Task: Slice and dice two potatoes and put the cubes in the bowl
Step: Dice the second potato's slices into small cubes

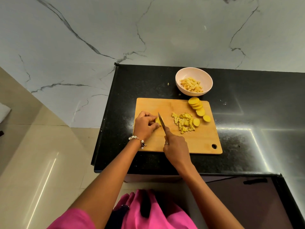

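Left hand [145,125] fingers curled, pinning potato slices [158,121] steady; right hand [175,148] wraps the knife [161,122] handle for dicing.

Black speckled countertop [247,100] across the centre and right of the frame, glossy with streaks of glare at lower right. Directly on it: wooden cutting board [204,142] at centre, and pale bowl [179,80] just above the board's upper right corner, near but apart
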Demonstrator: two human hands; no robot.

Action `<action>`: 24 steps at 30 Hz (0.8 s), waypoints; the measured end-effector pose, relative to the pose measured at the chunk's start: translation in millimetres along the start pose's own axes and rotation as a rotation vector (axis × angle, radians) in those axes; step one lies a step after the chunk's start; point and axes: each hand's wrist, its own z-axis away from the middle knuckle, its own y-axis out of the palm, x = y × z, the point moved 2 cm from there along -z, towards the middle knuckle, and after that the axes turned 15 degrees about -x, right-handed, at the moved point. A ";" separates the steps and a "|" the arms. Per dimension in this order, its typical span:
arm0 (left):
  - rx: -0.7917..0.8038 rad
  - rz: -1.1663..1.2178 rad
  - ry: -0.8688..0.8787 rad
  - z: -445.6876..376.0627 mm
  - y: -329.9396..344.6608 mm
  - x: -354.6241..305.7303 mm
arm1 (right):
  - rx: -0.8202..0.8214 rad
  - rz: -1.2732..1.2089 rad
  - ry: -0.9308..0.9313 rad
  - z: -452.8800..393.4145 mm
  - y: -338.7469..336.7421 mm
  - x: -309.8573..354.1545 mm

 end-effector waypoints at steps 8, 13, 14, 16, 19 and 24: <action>-0.006 -0.025 -0.032 -2.3 4.4 4.6 | 0.056 0.164 -0.077 0.7 8.2 3.5; 0.008 -0.036 -0.042 -3.6 6.1 3.8 | 0.036 0.281 -0.153 -5.4 16.4 11.6; 0.006 -0.035 -0.038 -2.7 6.8 4.3 | 0.022 0.284 -0.161 -4.5 17.5 12.3; -0.008 -0.028 -0.035 -0.6 7.5 5.5 | -0.003 0.274 -0.181 4.9 17.3 10.7; -0.019 -0.024 -0.028 0.2 6.5 5.0 | 0.050 0.313 -0.176 25.5 14.5 5.1; -0.018 -0.011 -0.022 0.8 4.8 3.4 | 0.055 0.333 -0.105 16.4 16.9 7.1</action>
